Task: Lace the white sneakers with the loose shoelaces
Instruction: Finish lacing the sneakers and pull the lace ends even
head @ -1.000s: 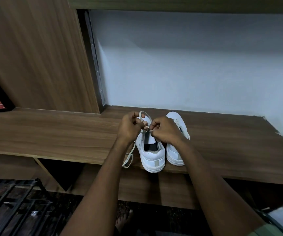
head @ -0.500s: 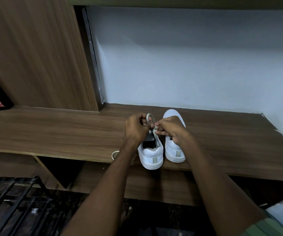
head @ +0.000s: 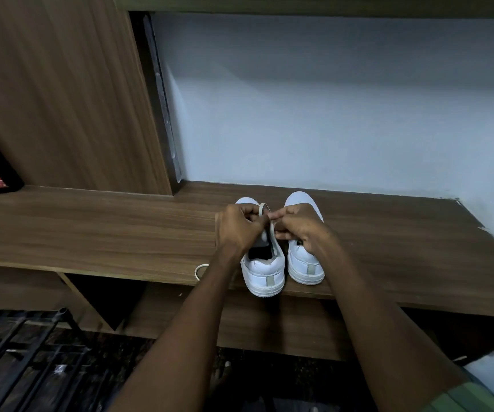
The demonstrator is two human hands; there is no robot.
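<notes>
White shoelace pinched by left hand and right hand above left sneaker.

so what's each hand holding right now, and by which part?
Both hands pinch the white shoelace over the left sneaker: left hand at the loop, right hand just beside it. The exact spot along the lace cannot be told.

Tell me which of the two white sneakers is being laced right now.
The left sneaker: both the left hand and the right hand pinch the lace above its open tongue. The right sneaker stands beside it, partly under the right hand.
</notes>
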